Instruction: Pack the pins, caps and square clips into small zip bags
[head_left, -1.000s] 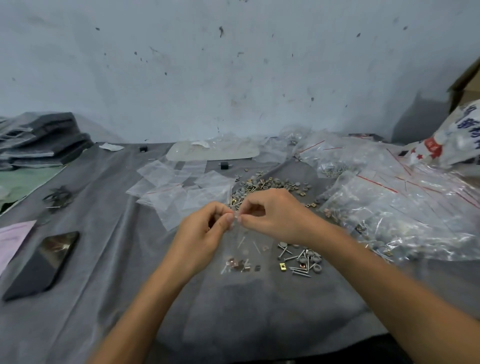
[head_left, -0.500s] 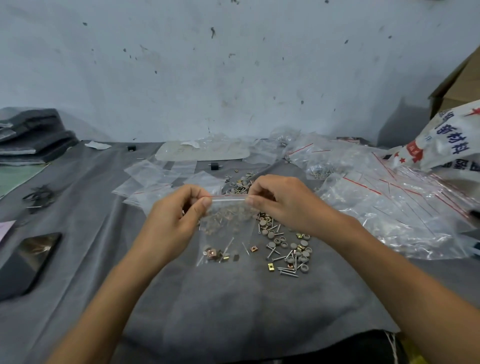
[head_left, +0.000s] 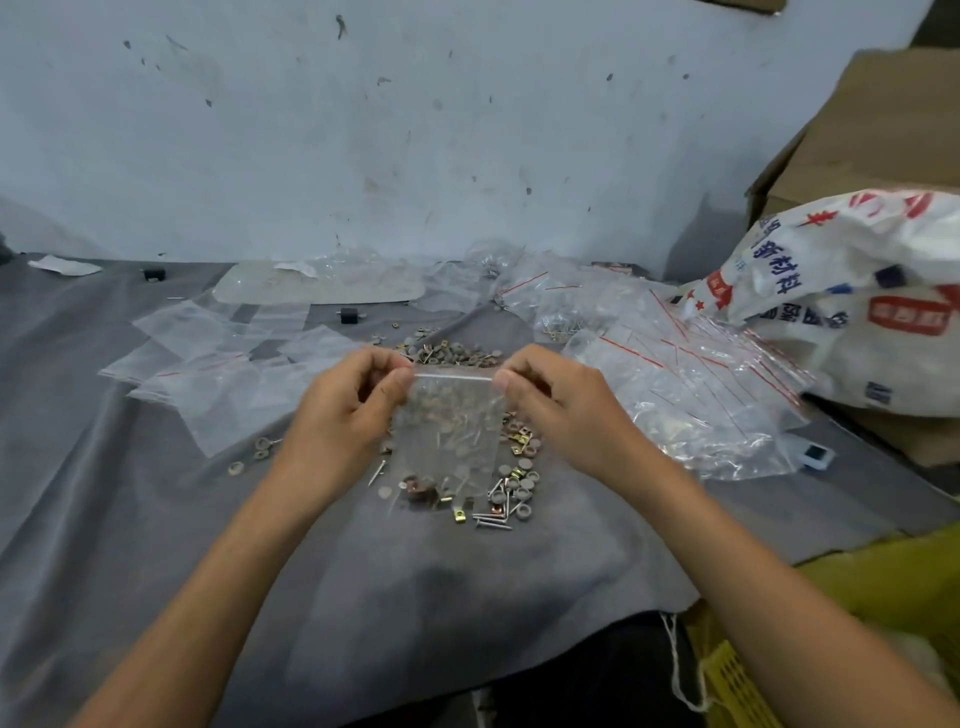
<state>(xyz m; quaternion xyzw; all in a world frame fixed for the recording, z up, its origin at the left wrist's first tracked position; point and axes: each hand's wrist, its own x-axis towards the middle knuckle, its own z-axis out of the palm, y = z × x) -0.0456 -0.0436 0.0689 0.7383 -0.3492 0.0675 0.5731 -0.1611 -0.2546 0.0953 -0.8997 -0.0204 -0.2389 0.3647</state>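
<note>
A small clear zip bag (head_left: 451, 436) hangs upright over the grey cloth, stretched between both hands. My left hand (head_left: 343, 415) pinches its top left corner and my right hand (head_left: 556, 402) pinches its top right corner. Pins, caps and clips lie in the bag's bottom (head_left: 423, 491). Under and beside it sits a loose pile of pins, round caps and brass square clips (head_left: 511, 493). A bigger heap of caps and clips (head_left: 447, 353) lies just beyond the hands.
Empty zip bags (head_left: 208, 358) are spread at the left. A heap of red-striped zip bags (head_left: 675, 379) fills the right, beside a printed white sack (head_left: 857, 296) and a cardboard box (head_left: 872, 135). The grey cloth (head_left: 104, 519) covers the table; a wall stands behind.
The hands have moved apart along the bag's top edge, from touching to the two corners, so the bag is pulled flat. The camera has turned right; the phone at left left the view.
</note>
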